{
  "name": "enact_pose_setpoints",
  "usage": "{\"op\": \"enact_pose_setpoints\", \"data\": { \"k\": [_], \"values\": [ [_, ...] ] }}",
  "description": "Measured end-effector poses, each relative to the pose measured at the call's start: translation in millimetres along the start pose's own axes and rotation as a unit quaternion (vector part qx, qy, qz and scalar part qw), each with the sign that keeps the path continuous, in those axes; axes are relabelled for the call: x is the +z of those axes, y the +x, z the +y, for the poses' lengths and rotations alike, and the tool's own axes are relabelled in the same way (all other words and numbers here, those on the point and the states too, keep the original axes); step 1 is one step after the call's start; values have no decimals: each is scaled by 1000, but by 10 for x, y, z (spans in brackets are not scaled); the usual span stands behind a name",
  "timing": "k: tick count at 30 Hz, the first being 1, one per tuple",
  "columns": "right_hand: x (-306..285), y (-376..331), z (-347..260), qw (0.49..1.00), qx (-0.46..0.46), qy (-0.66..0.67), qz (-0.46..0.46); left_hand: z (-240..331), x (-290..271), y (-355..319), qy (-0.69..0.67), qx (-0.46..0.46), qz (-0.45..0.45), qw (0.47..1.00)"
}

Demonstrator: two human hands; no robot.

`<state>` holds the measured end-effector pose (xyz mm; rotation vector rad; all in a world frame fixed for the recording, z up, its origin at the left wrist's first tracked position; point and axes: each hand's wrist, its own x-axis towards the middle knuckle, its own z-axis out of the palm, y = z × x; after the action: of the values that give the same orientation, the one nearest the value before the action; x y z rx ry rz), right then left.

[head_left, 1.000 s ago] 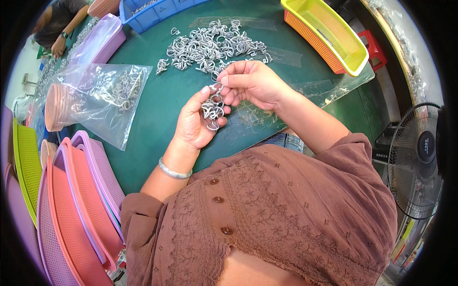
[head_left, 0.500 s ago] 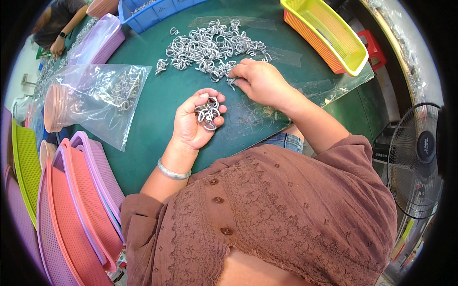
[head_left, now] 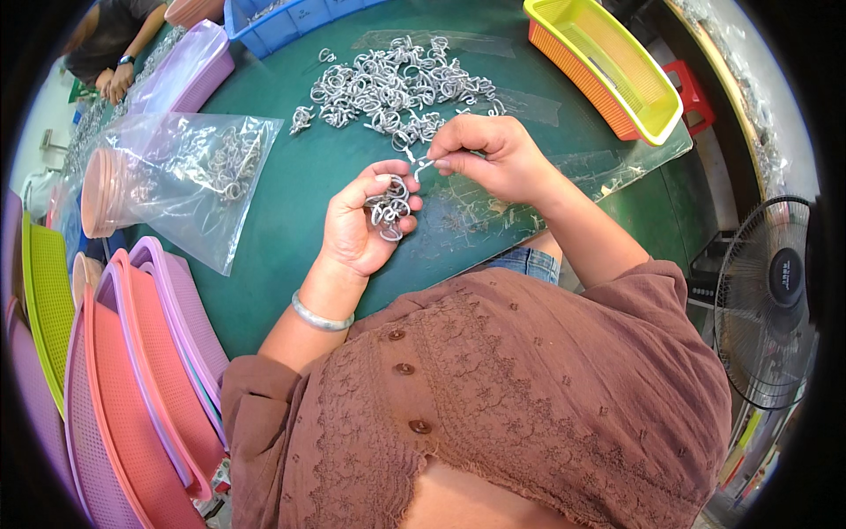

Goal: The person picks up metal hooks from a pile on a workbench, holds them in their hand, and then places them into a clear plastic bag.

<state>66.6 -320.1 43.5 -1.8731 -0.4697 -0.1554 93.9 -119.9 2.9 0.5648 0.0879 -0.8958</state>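
Note:
Palm up, my left hand (head_left: 357,225) cups several grey metal rings (head_left: 389,210), its fingers curled round them. Just above and to the right, my right hand (head_left: 493,159) pinches a small grey ring piece (head_left: 421,167) between thumb and forefinger, near the left fingertips. Beyond both hands lies a loose pile of the same grey rings (head_left: 388,84) on the green table (head_left: 273,198). One small cluster (head_left: 301,119) rests apart at the pile's left.
A clear plastic bag (head_left: 194,185) with rings inside lies at left, by stacked pink cups (head_left: 104,189). Pink and purple baskets (head_left: 150,370) crowd the lower left. A yellow-orange basket (head_left: 608,75) stands far right, a blue crate (head_left: 291,22) at the back, a fan (head_left: 767,300) at right.
My right hand has drawn a ring piece away from the pile, toward my left hand. The left hand stays nearly in place with its rings. A co-worker's hands have come together at far left.

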Motion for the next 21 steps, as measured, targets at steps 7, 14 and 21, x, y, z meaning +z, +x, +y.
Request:
{"op": "enact_pose_setpoints", "data": {
  "k": [7, 14, 21],
  "values": [
    [46, 6, -12, 995, -89, -36, 4, -5, 66, -11, 26, -15, -17, 999],
    [81, -1, -43, 990, -125, -71, -15, -22, 88, -16, 22, -13, -23, 999],
    [-39, 107, 131, 989, 12, -139, 59, -36, -75, 2, -21, -25, -72, 997]
  ]
}}
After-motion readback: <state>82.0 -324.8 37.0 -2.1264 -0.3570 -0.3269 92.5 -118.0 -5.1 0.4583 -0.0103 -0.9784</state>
